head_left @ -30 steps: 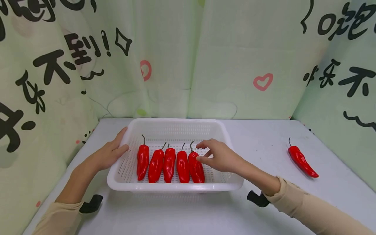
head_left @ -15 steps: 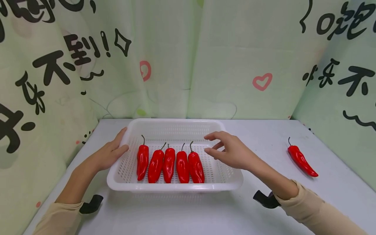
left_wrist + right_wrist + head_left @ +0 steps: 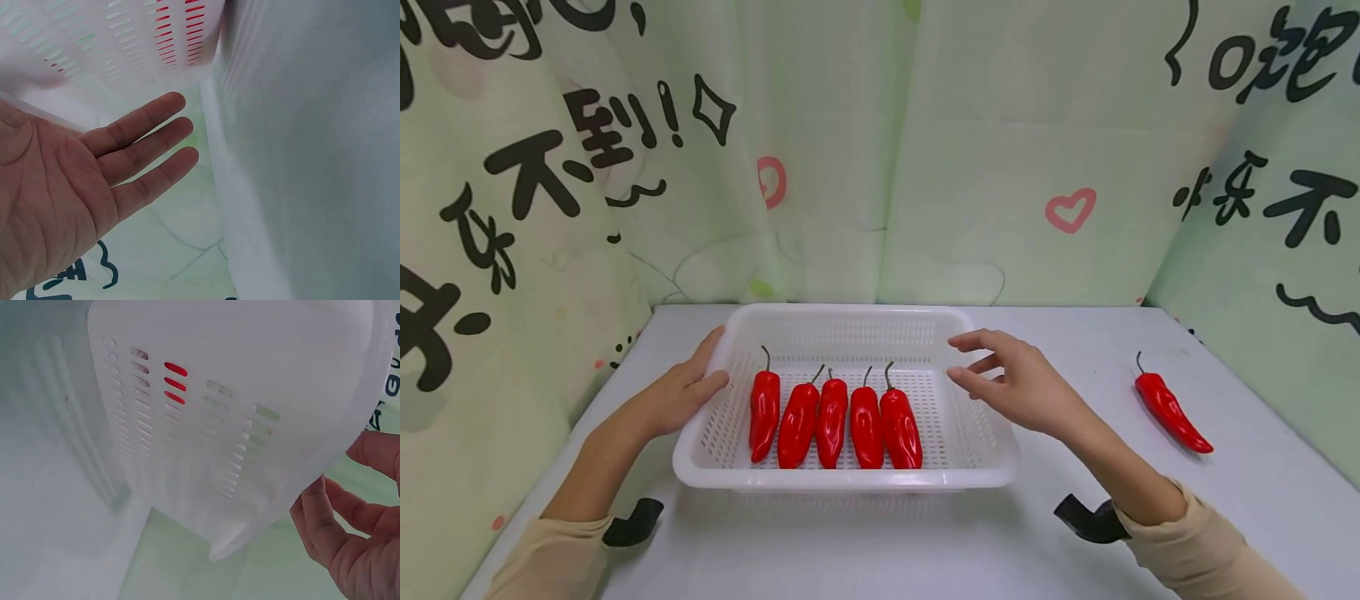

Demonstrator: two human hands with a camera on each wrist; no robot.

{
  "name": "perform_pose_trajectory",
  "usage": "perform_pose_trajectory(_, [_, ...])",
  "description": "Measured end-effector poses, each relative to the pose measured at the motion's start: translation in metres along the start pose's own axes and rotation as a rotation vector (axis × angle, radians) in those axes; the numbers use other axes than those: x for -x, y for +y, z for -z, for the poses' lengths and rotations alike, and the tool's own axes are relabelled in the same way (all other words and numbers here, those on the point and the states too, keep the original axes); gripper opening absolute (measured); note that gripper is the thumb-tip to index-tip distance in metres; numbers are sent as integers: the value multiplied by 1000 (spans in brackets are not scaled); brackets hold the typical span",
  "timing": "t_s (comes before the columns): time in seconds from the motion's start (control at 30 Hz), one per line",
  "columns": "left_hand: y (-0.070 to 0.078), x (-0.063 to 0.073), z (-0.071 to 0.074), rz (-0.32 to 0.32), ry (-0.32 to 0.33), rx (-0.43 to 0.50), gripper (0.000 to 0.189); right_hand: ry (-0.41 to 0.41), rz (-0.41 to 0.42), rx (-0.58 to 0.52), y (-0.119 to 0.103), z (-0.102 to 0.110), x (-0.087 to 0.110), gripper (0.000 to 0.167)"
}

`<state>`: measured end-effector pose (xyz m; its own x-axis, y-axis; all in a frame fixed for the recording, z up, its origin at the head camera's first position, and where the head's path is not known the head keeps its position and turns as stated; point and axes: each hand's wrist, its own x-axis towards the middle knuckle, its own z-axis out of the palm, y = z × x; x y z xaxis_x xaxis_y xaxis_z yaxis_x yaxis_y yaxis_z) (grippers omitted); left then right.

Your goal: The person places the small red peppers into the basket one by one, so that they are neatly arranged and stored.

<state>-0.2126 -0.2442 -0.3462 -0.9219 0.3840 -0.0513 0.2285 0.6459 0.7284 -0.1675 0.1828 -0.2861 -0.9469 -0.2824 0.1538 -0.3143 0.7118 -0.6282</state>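
Observation:
A white plastic basket (image 3: 850,478) with slotted walls stands on the table. Several glossy red chili peppers (image 3: 832,421) lie side by side in it, stems pointing away from me. My left hand (image 3: 673,392) rests against the basket's left rim; the left wrist view shows three of its fingers (image 3: 153,175) stretched out below the rim. Over the right rim hovers my right hand (image 3: 1018,383), fingers loosely bent and nothing between them. From the right wrist, the right hand (image 3: 362,519) appears beside the rim; whether it touches is unclear. Another red chili pepper (image 3: 1171,410) lies on the table, right of the basket.
The white table (image 3: 850,550) is bordered by a pale green curtain (image 3: 970,167) with black lettering and pink hearts, at the back and both sides. Black wrist straps (image 3: 634,522) sit below both hands.
My right hand has moved rightward from beside the rightmost chili pepper in the basket to above the right rim. The left hand, basket and peppers have stayed in place.

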Motion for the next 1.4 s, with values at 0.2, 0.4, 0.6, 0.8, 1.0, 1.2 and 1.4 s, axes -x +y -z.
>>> perform_pose_trajectory(0.2, [-1,0,0,8,-2,2,78,32,-16,-20,7,8,3,50])
perform_pose_trajectory(0.4, [-2,0,1,6,-1,7,77,54,-54,-17,12,15,5,52])
perform_pose_trajectory(0.6, [-1,0,1,-2,-1,12,77,90,-55,-22,18,24,10,53])
perform_pose_trajectory(0.8, [-1,0,0,4,-3,14,78,107,-79,-42,26,33,13,57])
perform_pose_trajectory(1.0, [-1,0,0,1,-6,18,78,118,-115,-60,31,41,15,57])
perform_pose_trajectory(1.2, [-2,0,0,-8,-6,25,77,145,-122,-56,37,46,17,58])
perform_pose_trajectory(1.4, [-2,0,1,-7,-5,14,77,172,-133,-55,45,55,18,59])
